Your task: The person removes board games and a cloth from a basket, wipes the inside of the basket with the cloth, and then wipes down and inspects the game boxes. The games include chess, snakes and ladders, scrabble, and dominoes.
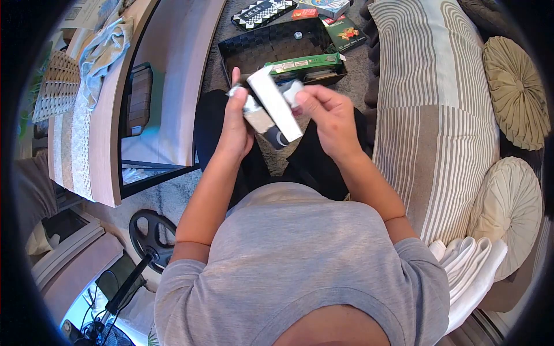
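Above my lap is a small box [274, 104] with a long white side, tilted, with a beige and black part showing beneath it. My left hand [235, 124] grips it from the left, its thumb over a crumpled silvery piece. A whitish, partly blurred piece [292, 92] is pinched between the thumb and fingers of my right hand [330, 117], close to the box's right side. Just beyond the hands, a black woven basket [248, 47] on the carpet holds an open green box [303, 63] and a small pale cube [298, 35].
A chess box [262, 14], a small red box [304, 13] and a dark green box [344, 33] lie around the basket. At the left stands a wooden table [118, 115] with a cloth. A striped sofa [427, 115] with round cushions [516, 86] is at the right.
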The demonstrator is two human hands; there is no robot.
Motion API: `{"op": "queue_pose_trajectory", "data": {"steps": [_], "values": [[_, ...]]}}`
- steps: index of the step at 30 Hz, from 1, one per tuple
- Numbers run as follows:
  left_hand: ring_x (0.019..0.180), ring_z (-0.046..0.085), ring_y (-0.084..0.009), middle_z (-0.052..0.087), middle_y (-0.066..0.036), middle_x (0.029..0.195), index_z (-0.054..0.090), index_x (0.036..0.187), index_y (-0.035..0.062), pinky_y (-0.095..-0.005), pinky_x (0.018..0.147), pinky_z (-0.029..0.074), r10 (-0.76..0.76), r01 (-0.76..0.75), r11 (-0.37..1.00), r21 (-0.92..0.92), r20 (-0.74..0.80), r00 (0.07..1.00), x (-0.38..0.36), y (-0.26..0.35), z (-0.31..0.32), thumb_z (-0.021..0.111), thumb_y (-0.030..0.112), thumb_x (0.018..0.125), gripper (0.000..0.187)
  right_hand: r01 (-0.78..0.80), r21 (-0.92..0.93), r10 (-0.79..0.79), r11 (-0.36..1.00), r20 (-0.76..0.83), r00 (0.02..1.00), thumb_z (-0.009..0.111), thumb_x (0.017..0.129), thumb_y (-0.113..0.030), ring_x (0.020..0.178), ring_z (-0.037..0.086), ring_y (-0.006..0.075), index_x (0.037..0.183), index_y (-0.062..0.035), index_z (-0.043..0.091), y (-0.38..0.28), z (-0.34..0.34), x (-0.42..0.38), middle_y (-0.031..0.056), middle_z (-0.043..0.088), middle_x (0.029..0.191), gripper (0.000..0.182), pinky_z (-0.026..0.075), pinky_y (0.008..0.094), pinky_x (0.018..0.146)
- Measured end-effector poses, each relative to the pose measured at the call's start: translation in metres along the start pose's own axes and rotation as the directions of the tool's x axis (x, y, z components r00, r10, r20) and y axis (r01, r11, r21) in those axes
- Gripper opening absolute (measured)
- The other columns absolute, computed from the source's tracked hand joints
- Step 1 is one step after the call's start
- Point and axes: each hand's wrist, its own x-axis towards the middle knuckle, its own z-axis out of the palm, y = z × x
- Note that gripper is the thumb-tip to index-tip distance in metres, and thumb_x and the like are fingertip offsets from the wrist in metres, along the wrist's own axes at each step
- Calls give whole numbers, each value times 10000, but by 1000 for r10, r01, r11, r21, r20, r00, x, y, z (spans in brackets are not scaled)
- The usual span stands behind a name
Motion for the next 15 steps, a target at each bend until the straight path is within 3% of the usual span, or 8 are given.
{"op": "queue_pose_trajectory", "data": {"steps": [2, 4, 6, 11, 15], "values": [[1231, 456, -285, 423, -142, 1371, 189, 1483, 149, -435, 1029, 378, -59, 48, 989, -142, -73, 996, -3, 11, 5, 457, 581, 860, 804, 38, 86, -29, 996, -109, 994, 604, 911, -147, 710, 601, 83, 955, 24, 647, 3, -8, 7, 33, 652, 824, 181, 491, 231, 679], [1220, 465, -283, 431, -133, 1371, 227, 1473, 137, -440, 1022, 383, -55, 47, 990, -133, -54, 997, -6, 13, 2, 427, 609, 849, 808, 22, 253, 23, 967, -176, 984, 596, 916, -143, 708, 599, 79, 972, 10, 634, 3, -19, 15, 26, 647, 840, 167, 491, 231, 676], [1215, 471, -276, 433, -130, 1373, 248, 1468, 135, -440, 1017, 386, -35, 39, 976, -212, 21, 999, -7, 16, -4, 432, 633, 828, 831, 14, 308, 55, 951, -211, 976, 567, 931, -139, 759, 602, 75, 1019, -3, 602, 2, -31, 21, 33, 650, 904, 166, 486, 220, 695], [1194, 483, -260, 474, -140, 1330, 253, 1453, 43, -377, 1016, 382, -36, 62, 946, -319, 84, 996, -7, 20, -16, 433, 701, 782, 957, -64, 361, 143, 930, -197, 970, 507, 961, -171, 786, 613, 99, 1006, -26, 566, 16, -64, 27, 42, 633, 892, 163, 504, 251, 720], [1183, 490, -263, 481, -137, 1321, 281, 1453, 98, -405, 1011, 392, -33, 113, 884, -454, 179, 983, -5, 20, -25, 445, 714, 774, 931, -67, 406, 155, 911, -187, 970, 531, 949, -181, 769, 609, 91, 1004, -37, 579, 14, -59, 21, 30, 639, 884, 161, 494, 242, 691]]}}
